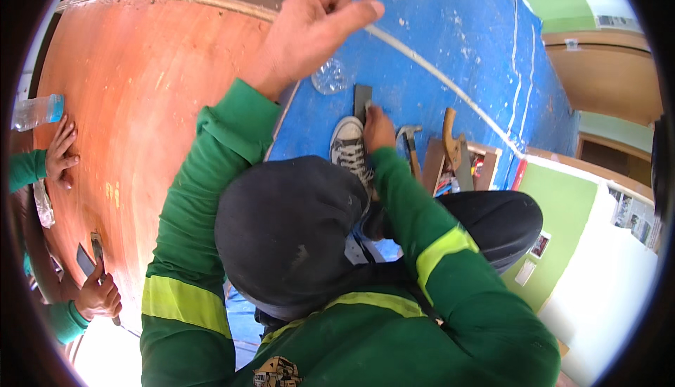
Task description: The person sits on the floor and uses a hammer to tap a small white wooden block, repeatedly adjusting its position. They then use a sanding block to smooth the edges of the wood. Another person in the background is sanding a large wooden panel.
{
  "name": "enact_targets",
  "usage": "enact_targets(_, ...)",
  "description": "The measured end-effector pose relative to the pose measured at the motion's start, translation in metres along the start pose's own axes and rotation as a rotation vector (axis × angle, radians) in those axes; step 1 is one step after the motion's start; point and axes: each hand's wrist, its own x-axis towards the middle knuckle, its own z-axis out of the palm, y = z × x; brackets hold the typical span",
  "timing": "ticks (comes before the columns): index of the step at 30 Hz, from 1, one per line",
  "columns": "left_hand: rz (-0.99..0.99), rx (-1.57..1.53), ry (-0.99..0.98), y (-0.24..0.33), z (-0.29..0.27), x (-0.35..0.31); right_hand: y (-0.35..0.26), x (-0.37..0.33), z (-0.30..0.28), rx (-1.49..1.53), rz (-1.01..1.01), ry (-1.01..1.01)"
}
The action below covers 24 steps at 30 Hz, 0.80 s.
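Note:
My left hand (pixel 316 24) is raised over the edge of a reddish-brown wooden panel (pixel 155 84). Its fingers are curled, the thumb pressed toward the index finger; whatever lies between them is too small to make out. Low beside a dark canvas shoe (pixel 348 148) with a white toe, my right hand (pixel 380 129) is closed at the edge of a dark flat bar (pixel 362 96). Part of its grip is hidden. A claw hammer (pixel 411 146) and a handsaw (pixel 453 141) with a wooden handle are to its right.
The saw leans in a wooden toolbox (pixel 434 165). A clear plastic bottle (pixel 329 77) lies on the blue floor (pixel 436 21), crossed by a pale strip (pixel 443 86). At left, a co-worker's hand (pixel 62 151) rests on the panel near another bottle (pixel 35 112); below, a hand (pixel 98 295) grips tools.

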Motion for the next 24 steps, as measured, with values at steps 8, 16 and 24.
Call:
enact_targets(8, -0.037, 0.029, -0.002, 0.008, -0.005, 0.0, 0.007, -0.02, 0.003, -0.075, -0.034, 0.029)
enact_targets(16, 0.044, -0.016, 0.016, 0.004, -0.009, 0.004, -0.004, -0.009, 0.004, -0.019, -0.005, 0.013)
enact_targets(24, 0.048, -0.053, 0.014, 0.014, -0.001, -0.001, -0.021, 0.026, -0.006, 0.053, 0.061, -0.001)
